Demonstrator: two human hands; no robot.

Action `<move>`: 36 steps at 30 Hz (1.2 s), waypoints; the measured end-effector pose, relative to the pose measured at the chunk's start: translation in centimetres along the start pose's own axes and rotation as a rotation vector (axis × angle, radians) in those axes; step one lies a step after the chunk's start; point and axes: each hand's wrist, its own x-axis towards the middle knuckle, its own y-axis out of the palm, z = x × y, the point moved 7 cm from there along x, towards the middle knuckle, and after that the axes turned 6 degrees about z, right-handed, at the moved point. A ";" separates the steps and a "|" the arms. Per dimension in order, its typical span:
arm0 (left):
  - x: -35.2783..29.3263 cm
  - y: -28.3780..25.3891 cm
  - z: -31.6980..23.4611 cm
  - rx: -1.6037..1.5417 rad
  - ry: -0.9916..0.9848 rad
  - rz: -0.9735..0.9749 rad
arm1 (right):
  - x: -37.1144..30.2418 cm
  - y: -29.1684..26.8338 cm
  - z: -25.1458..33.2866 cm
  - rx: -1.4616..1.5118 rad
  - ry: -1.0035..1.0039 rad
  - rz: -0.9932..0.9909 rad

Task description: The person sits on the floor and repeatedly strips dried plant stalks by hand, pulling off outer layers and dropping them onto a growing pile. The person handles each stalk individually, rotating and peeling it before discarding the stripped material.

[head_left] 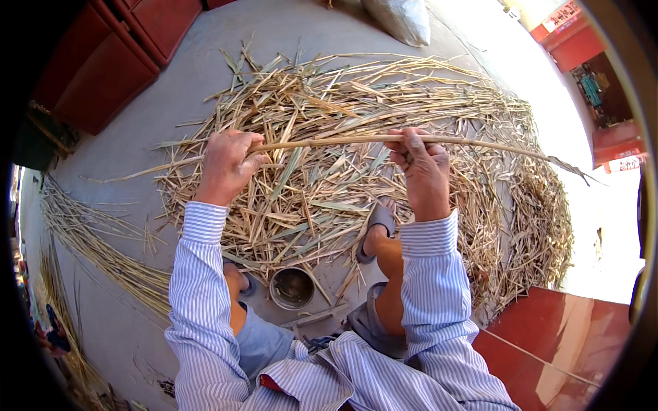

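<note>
A long, dry tan reed stalk (329, 142) stretches crosswise between my hands, above a heap of loose stalks and leaves. My left hand (227, 164) is closed around its left part; a thin end sticks out beyond the fist. My right hand (421, 164) pinches it farther right between thumb and fingers. From there the stalk runs on to a ragged, withered tip (572, 166) at the right. Beneath lies the pile of dry reed stalks and leaves (301, 198), spread over the floor in front of me.
Between my feet stands a round metal bowl (292, 288). Sorted thin stalks (110, 236) lie at the left. Dark red furniture (110, 61) fills the far left, and a pale sack (401, 19) sits at the back. A red surface (541, 342) lies at the lower right.
</note>
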 end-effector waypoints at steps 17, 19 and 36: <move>1.7 2.8 -6.9 -0.278 0.117 -0.080 | -1.9 4.7 -1.4 0.057 0.032 0.199; 2.1 3.5 -6.3 -0.469 -0.027 -0.064 | -2.0 5.0 -1.5 0.036 0.036 0.197; -1.7 -3.7 9.3 -1.436 -0.329 -0.670 | -1.1 0.9 -1.6 -0.036 0.093 -0.084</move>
